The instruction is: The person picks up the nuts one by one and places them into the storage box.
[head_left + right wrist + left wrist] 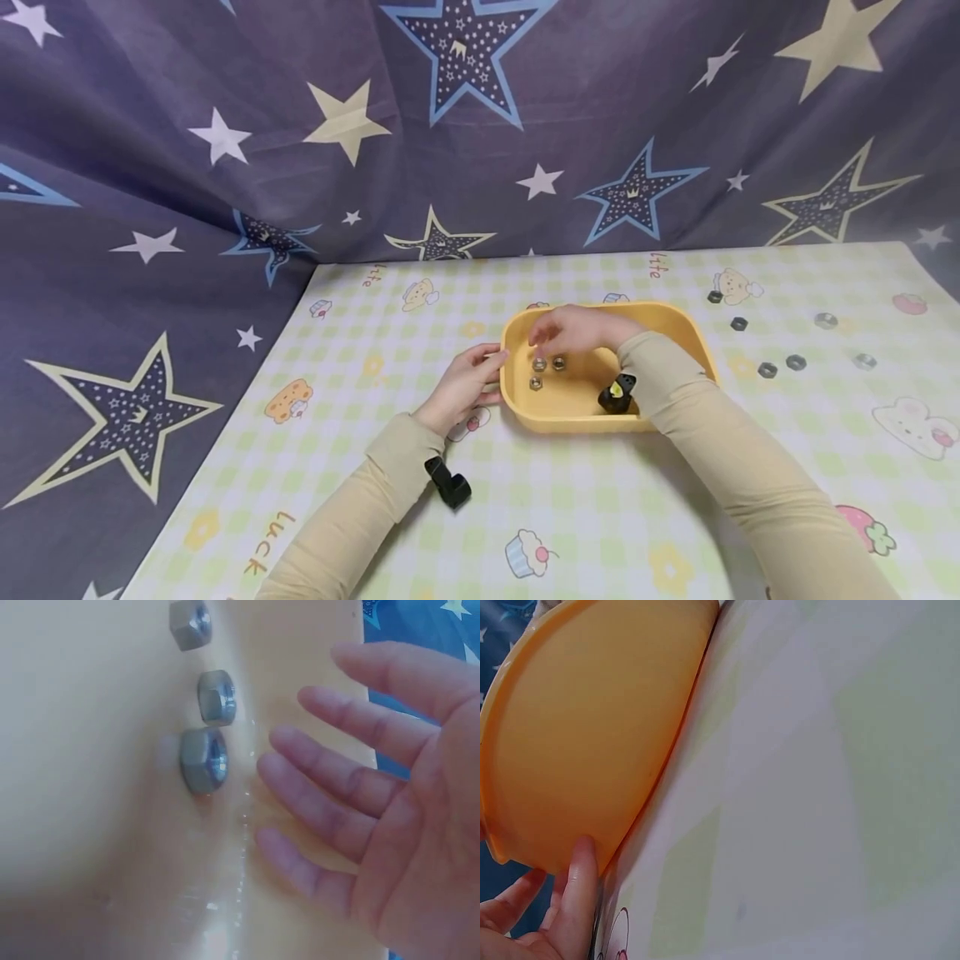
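A yellow plastic bin point(577, 423) sits on the tablecloth. Against its left end rests my left hand point(467, 382), fingers fairly straight along the outer wall, which the left wrist view shows close up. Over the bin's left part hovers my right hand point(573, 329); in the right wrist view its fingers point(322, 795) are spread and loosely bent, holding nothing. Three silver hex nuts lie on the bin floor just below it: one nut point(204, 761) nearest the fingertips, a second nut point(217, 698) beside it, a third nut point(190, 624) farther along.
Right of the bin lie several dark nuts point(796, 362) and two silver nuts, one point(826, 320) farther back and another point(865, 361) nearer. A checked, cartoon-printed tablecloth point(600, 517) covers the table. Behind it hangs a dark star-patterned curtain point(480, 183). Each wrist wears a black camera mount point(447, 483).
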